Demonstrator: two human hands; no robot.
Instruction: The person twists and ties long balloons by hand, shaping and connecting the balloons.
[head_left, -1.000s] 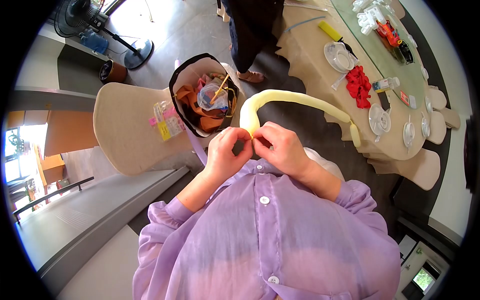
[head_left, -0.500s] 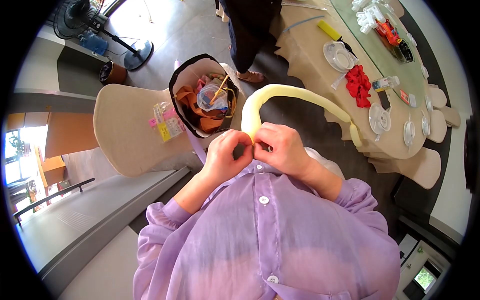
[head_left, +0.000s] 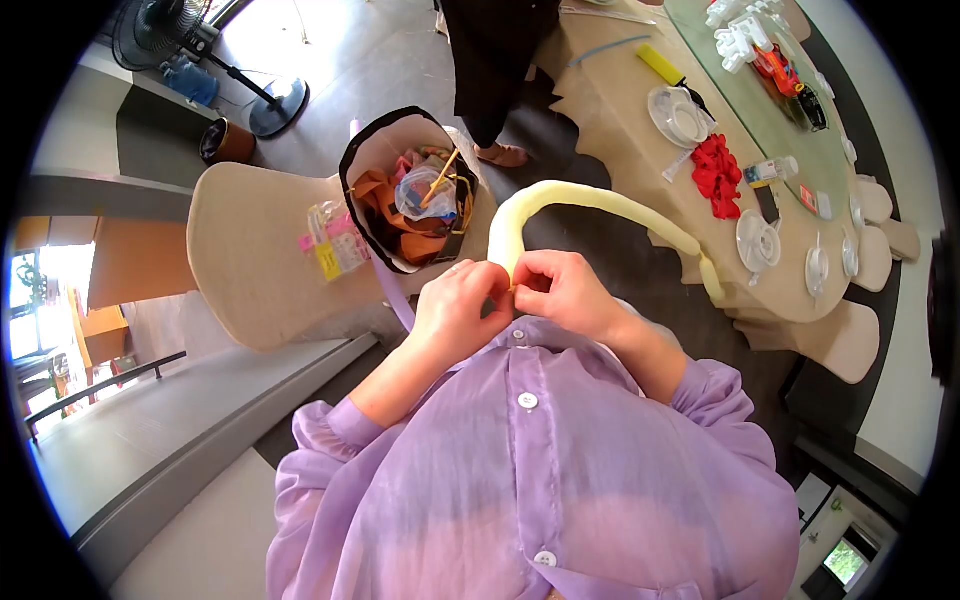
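Observation:
A long pale-yellow modelling balloon [head_left: 580, 192] arches up from my fingers and bends over to the right. Its far end has a pinched joint and a thinner tip hanging above the floor. My left hand [head_left: 460, 308] is closed in a pinch at the balloon's near end. Beside it, my right hand [head_left: 562, 292] pinches the same end, thumb and fingertips together. A small bit of the balloon's neck shows between the two hands; the rest of it is hidden by my fingers.
Ahead on the left, a beige chair [head_left: 250, 250] bears an open bag [head_left: 355, 165] of coloured items and a packet [head_left: 338, 245]. The table [head_left: 610, 110] at right holds red balloons [head_left: 716, 175], ribbon rolls [head_left: 758, 240] and a yellow pump [head_left: 660, 64]. A person [head_left: 495, 60] stands ahead; a fan [head_left: 280, 105] is far left.
The balloon's arch has dipped slightly and its tip has swung a little lower. Both hands keep pinching its end, now slightly lower. The person ahead has shifted left.

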